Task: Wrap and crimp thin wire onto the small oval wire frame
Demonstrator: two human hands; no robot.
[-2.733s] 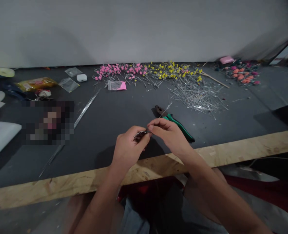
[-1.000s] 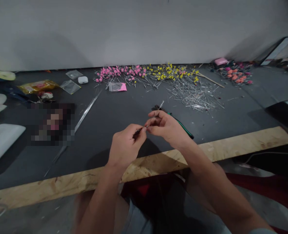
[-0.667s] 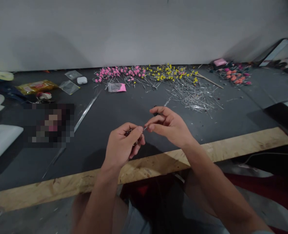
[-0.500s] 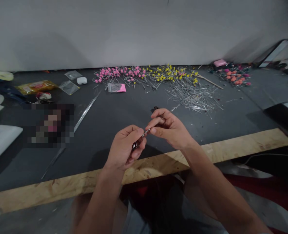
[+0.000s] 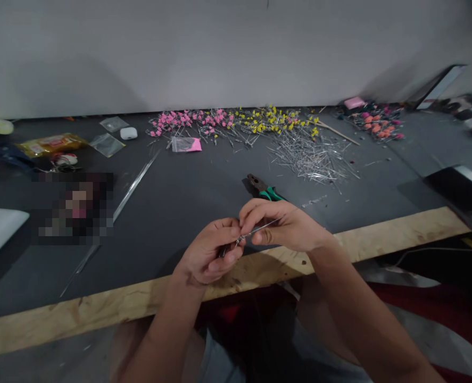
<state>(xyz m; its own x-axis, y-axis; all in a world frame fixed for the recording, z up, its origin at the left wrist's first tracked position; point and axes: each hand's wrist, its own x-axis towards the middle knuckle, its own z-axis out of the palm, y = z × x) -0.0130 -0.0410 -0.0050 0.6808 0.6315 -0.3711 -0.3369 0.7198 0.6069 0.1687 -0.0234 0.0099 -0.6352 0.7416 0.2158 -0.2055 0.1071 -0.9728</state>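
My left hand (image 5: 209,249) is closed near the table's front edge, around a small dark metal piece (image 5: 222,250) mostly hidden by the fingers. A thin silvery wire (image 5: 264,227) runs from the left fingertips across toward my right palm, and it looks twisted at the left fingertips. With thumb and fingers bent, my right hand (image 5: 289,227) meets the left fingertips and has the wire in its grasp. Just beyond the right hand lie pliers (image 5: 262,187) with green handles, partly hidden by that hand.
Pink-tipped wires (image 5: 188,121), yellow-tipped wires (image 5: 273,119) and a pile of bare wires (image 5: 315,157) lie toward the wall. A bag of pink pieces (image 5: 186,144), long wires (image 5: 134,186), a white case (image 5: 129,133) and a dark phone-like slab (image 5: 459,183) also lie on the table.
Both hands have come slightly nearer the table's front edge. My right hand has turned, and a length of wire now shows across it. More of the pliers is uncovered.
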